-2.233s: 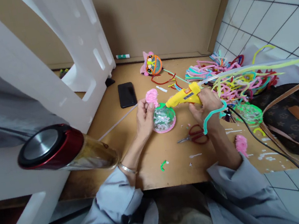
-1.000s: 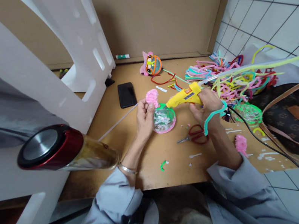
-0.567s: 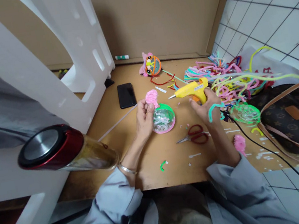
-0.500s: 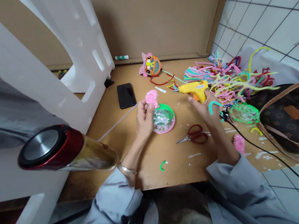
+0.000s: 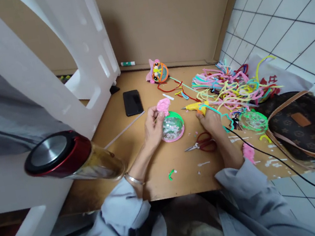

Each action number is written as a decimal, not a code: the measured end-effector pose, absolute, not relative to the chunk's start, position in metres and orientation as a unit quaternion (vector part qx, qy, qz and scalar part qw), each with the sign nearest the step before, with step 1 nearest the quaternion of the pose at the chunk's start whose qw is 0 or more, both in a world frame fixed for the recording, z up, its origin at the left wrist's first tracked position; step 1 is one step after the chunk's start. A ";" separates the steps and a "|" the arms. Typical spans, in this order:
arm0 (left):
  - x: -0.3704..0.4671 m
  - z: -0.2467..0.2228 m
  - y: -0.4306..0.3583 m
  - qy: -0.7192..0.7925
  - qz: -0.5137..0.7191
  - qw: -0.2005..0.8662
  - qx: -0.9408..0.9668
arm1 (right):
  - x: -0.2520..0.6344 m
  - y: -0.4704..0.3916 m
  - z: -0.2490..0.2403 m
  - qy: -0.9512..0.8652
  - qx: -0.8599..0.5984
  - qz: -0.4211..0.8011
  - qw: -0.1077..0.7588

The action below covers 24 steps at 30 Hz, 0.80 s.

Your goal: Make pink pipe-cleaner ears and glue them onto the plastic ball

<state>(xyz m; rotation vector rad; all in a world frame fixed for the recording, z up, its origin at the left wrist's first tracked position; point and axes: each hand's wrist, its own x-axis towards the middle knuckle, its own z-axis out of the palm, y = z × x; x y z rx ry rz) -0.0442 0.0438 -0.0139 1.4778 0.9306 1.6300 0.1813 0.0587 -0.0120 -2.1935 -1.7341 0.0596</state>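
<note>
My left hand (image 5: pixel 153 126) pinches a fuzzy pink pipe-cleaner piece (image 5: pixel 163 107) between thumb and fingers. Just under it on the table sits a clear round ball (image 5: pixel 173 128) with a green and pink fuzzy rim, close to my fingers; I cannot tell whether they touch it. My right hand (image 5: pixel 211 121) is wrapped round a yellow glue gun (image 5: pixel 195 106), its nozzle aimed left toward the ball and apart from it. A turquoise pipe cleaner (image 5: pixel 218 111) trails over that hand. Red-handled scissors (image 5: pixel 205 143) lie below the gun.
A tumbler (image 5: pixel 70 156) stands at left, a black phone (image 5: pixel 132 102) behind. An orange-trimmed decorated ball (image 5: pixel 160 72) sits at the back. Right are piled pipe cleaners (image 5: pixel 231 89), a green-wrapped ball (image 5: pixel 254 121), a brown handbag (image 5: pixel 304 125) and the gun's black cord (image 5: pixel 286 168).
My right hand has brought the glue gun down and a little left, turning it lower over the table. The pink piece in my left hand has shifted slightly down and right.
</note>
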 end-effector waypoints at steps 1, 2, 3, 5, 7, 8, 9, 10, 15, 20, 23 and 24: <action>-0.044 -0.014 0.044 0.364 0.632 0.369 0.576 | 0.179 0.055 -0.010 -0.617 -0.768 0.004 0.176; -0.044 -0.013 0.043 0.365 0.629 0.371 0.577 | 0.175 0.051 -0.007 -0.622 -0.759 -0.012 0.191; -0.044 -0.013 0.043 0.367 0.627 0.372 0.578 | 0.172 0.047 -0.002 -0.628 -0.747 -0.021 0.217; -0.043 -0.012 0.041 0.367 0.626 0.369 0.581 | 0.163 0.039 0.011 -0.651 -0.694 -0.013 0.307; -0.042 -0.010 0.039 0.366 0.620 0.365 0.590 | 0.153 0.034 0.026 -0.693 -0.595 0.024 0.407; -0.041 -0.009 0.038 0.365 0.615 0.364 0.597 | 0.148 0.033 0.033 -0.712 -0.543 0.051 0.441; -0.041 -0.008 0.038 0.364 0.609 0.363 0.604 | 0.143 0.033 0.040 -0.729 -0.500 0.081 0.461; -0.041 -0.007 0.037 0.365 0.602 0.362 0.611 | 0.138 0.033 0.044 -0.741 -0.467 0.110 0.470; -0.043 -0.004 0.034 0.375 0.585 0.343 0.633 | 0.119 0.038 0.049 -0.749 -0.420 0.201 0.472; -0.043 -0.003 0.033 0.369 0.572 0.352 0.643 | 0.117 0.037 0.043 -0.684 -0.386 0.280 0.552; -0.043 -0.003 0.032 0.361 0.565 0.370 0.644 | 0.122 0.036 0.038 -0.619 -0.383 0.342 0.595; -0.044 -0.004 0.032 0.361 0.561 0.371 0.646 | 0.123 0.036 0.036 -0.604 -0.379 0.355 0.605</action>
